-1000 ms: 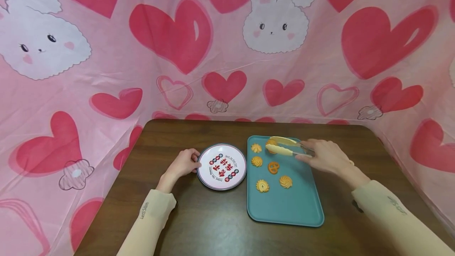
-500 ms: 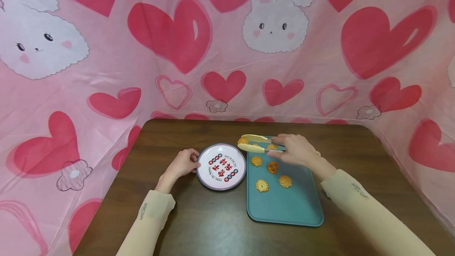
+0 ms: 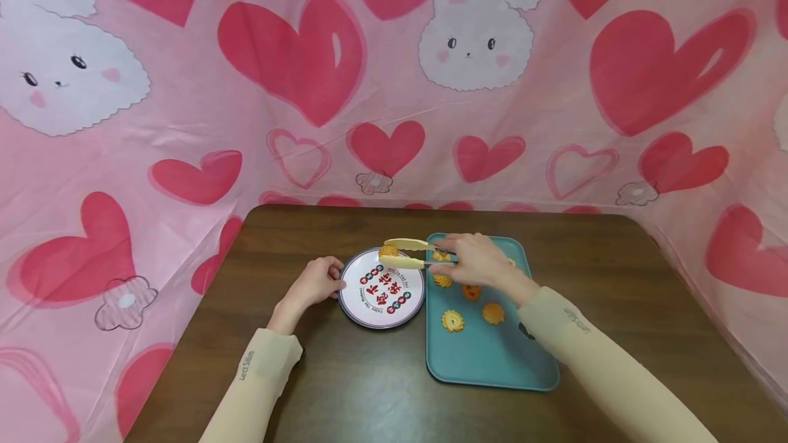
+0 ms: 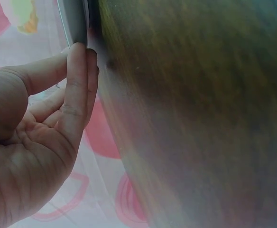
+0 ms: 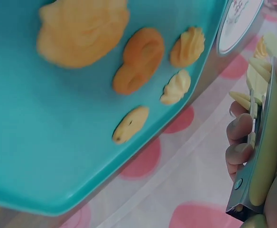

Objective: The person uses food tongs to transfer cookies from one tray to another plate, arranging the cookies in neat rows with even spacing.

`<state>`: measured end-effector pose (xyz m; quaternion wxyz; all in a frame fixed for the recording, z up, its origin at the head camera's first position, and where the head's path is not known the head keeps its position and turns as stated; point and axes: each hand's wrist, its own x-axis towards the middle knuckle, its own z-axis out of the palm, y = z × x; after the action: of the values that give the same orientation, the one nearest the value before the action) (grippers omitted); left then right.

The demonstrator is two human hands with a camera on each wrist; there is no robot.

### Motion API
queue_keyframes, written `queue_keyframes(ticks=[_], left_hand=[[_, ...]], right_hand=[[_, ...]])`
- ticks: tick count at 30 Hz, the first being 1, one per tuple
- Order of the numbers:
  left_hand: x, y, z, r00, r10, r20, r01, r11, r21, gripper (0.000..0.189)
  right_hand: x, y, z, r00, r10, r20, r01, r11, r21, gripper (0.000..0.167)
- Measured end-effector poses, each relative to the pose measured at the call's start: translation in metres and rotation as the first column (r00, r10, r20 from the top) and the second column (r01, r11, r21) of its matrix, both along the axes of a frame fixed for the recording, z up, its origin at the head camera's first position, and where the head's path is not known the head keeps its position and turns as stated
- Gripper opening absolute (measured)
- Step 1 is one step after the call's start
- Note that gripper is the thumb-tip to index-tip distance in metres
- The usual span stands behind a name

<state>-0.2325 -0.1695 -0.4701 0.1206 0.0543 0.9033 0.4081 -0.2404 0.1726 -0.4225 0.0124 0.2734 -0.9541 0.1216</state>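
Note:
At the plate's left rim, my left hand [image 3: 314,284] pinches the edge between thumb and fingers; the left wrist view shows the fingertips at the plate's rim [image 4: 74,21]. The round white plate [image 3: 357,296] has red lettering and a dark border. My right hand [image 3: 477,260] grips metal tongs [image 3: 397,262] with cream-yellow tips. A swirled golden cookie [image 3: 388,250] is held between those tips, over the plate's far rim. In the right wrist view the fingers wrap round the tongs' handle [image 5: 259,166].
Right of the plate lies a teal tray [image 3: 492,364] with several cookies [image 3: 452,320] and a pretzel-shaped one [image 5: 138,61]. My right hand and forearm cover part of it. Everything stands on a dark wooden table [image 3: 345,381], with a pink heart-patterned cloth [image 3: 283,87] behind.
My right hand has moved left with the tongs, carrying the cookie from the tray's far end to over the plate. My left hand stays at the plate's rim.

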Motion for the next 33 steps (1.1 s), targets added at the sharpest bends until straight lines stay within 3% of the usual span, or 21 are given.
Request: queue_keyframes(ticks=[16,26,33], left_hand=[[-0.001,-0.004,0.0,1.0,0.003,0.012,-0.003,1.0,-0.025,0.035],[-0.001,-0.002,0.0,1.0,0.009,0.017,-0.009,1.0,-0.003,0.035],[-0.001,-0.001,-0.001,1.0,-0.001,0.009,0.001,1.0,0.011,0.034]], right_hand=[[-0.006,-0.045,-0.019,0.999,0.032,0.002,-0.032,0.998,0.05,0.062],[-0.006,-0.055,-0.025,0.999,0.013,0.049,-0.017,0.996,0.085,0.064],[-0.005,-0.057,-0.029,0.999,0.02,0.025,-0.022,0.995,0.095,0.064]])
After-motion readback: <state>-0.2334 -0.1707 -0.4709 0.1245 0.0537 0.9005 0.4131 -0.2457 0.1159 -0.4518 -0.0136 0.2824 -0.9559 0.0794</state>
